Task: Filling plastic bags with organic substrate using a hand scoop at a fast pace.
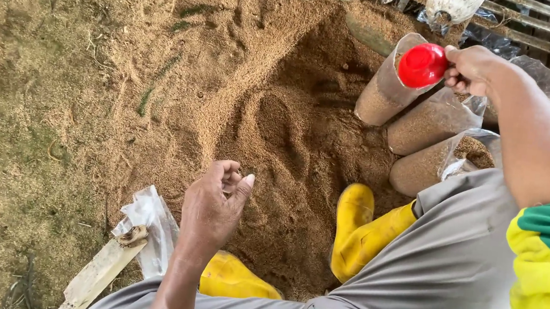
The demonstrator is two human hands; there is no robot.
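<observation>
Above the filled bags (421,123), right hand (471,68) grips a red scoop (422,65); left hand (213,205), seemingly empty, hangs half-curled over sawdust (290,129).

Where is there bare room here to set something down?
Free: packed dirt ground left of the brown sawdust heap. Crowded: upper right, where filled clear plastic bags cluster under the right hand holding a red scoop.

Filled bags (421,123) crowd the right; sawdust pile (278,109) lies open

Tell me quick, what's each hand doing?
Left hand: loosely curled over the sawdust pile, apparently empty.
Right hand: closed on a red scoop.
</observation>
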